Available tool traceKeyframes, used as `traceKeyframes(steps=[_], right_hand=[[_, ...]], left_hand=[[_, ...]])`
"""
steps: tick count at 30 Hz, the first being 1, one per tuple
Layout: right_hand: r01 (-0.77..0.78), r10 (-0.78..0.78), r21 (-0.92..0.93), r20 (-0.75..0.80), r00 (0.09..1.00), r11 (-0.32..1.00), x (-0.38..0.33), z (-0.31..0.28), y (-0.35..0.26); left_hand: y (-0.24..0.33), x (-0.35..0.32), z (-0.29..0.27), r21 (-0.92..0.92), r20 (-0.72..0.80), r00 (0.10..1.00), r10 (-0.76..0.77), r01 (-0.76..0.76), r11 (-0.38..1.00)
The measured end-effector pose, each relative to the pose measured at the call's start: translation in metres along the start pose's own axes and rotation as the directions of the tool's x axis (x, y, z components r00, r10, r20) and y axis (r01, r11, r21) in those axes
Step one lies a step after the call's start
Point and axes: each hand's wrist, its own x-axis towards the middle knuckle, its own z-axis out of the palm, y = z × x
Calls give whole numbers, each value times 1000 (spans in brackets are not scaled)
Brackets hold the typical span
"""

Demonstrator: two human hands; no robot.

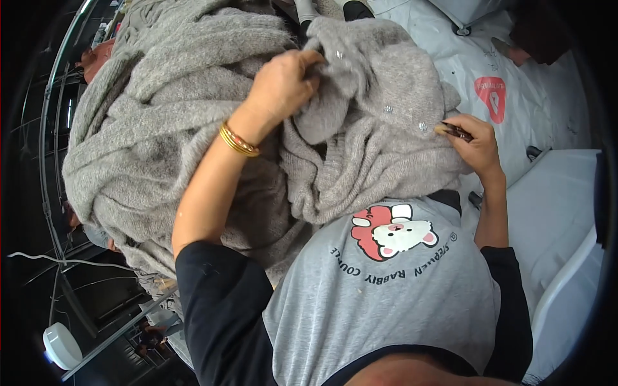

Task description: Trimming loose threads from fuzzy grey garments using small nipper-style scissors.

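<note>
A fluffy grey knit garment (405, 77) lies bunched across my lap, with several sparkling button-like pieces (422, 127) along it. My left hand (283, 83) is closed on a fold of this garment near its upper left part, the fingertips partly hidden by the knit. At the garment's right edge, my right hand (477, 147) grips a small dark hand tool (458, 132) with a pale yellowish end. That end points left, close beside one of the sparkling pieces. The tool's exact kind does not show clearly.
A large heap of grey knitwear (174, 96) rises on my left, against the held garment. White sheeting (444, 58) with a red mark covers the floor at the upper right. A pale bin (553, 199) stands on my right; a castor (462, 29) shows at the top.
</note>
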Motion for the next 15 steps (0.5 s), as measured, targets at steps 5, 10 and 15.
traceKeyframes(steps=[5, 10, 15], right_hand=[[0, 14, 81, -168, 986, 997, 0, 3, 1], [-65, 185, 382, -285, 941, 922, -1, 9, 19], [-47, 297, 521, -409, 863, 853, -3, 4, 22]], left_hand=[[35, 3, -49, -718, -44, 998, 34, -55, 693], [106, 8, -112, -873, -215, 963, 165, -266, 410], [76, 62, -208, -962, -269, 909, 318, -271, -41]])
